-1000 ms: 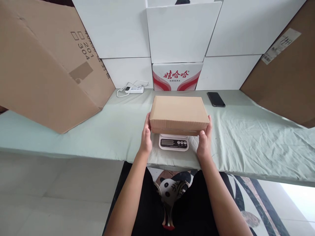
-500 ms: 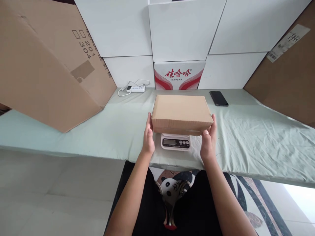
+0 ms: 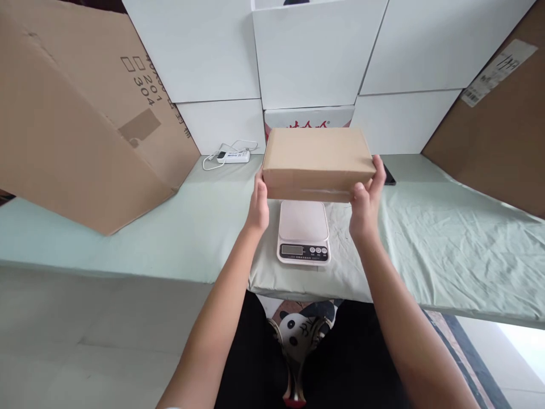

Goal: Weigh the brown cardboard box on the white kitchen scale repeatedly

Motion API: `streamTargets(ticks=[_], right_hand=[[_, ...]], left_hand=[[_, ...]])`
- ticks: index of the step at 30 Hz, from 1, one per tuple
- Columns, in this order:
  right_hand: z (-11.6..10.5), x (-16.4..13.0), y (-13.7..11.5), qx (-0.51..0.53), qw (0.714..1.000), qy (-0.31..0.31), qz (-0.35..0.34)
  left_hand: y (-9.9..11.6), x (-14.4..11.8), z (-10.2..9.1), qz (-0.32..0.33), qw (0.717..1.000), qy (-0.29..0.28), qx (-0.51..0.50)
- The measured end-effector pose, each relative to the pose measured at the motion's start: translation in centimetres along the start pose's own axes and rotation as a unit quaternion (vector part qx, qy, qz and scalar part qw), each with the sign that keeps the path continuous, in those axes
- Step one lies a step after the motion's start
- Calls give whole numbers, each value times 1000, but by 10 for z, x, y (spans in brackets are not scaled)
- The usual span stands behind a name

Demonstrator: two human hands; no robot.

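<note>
Between my two hands is a closed brown cardboard box (image 3: pixel 317 150), lifted above the cloth-covered table. My left hand (image 3: pixel 259 204) grips its left side, thumb toward me. Around its right front corner, my right hand (image 3: pixel 367 199) is closed, with the thumb on the front face. Below and nearer to me stands a white digital kitchen scale (image 3: pixel 304 230) with a small display and several buttons. Its front and most of its plate show, while the box hides the far edge. The display looks blank.
A white power strip (image 3: pixel 233 156) with a cable lies at the back left. A dark phone (image 3: pixel 389 175) is partly hidden behind my right hand. Large cardboard boxes flank the table, left (image 3: pixel 85 130) and right (image 3: pixel 502 125). A red-and-white carton (image 3: pixel 306 117) stands against white panels.
Both hands have raised the cardboard box and carried it away from me, toward the back. More of the scale's plate is uncovered, and the box now covers part of the carton.
</note>
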State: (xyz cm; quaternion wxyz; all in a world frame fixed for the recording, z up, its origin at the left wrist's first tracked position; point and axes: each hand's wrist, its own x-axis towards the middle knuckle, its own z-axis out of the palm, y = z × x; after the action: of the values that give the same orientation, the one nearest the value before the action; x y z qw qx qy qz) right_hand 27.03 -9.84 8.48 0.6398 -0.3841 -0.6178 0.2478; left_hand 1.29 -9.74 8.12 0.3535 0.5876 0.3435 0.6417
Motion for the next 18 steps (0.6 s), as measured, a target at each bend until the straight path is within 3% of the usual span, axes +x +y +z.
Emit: streamTargets(ticks=[4,8,11,18], right_hand=[[22,37,50,10,999,32,-9],[35,40,91,0,1000,26,7],[35,36,105,-1,999,21,31],[31,35,114,-21,998,5,55]], left_hand=[[-54,37,2,-51,998,37,-32],[-97,39,-2,-115,992,55,-12],[-106,35,-7,-130,990,56,-1],[-104,32,-1,-154,985,73,0]])
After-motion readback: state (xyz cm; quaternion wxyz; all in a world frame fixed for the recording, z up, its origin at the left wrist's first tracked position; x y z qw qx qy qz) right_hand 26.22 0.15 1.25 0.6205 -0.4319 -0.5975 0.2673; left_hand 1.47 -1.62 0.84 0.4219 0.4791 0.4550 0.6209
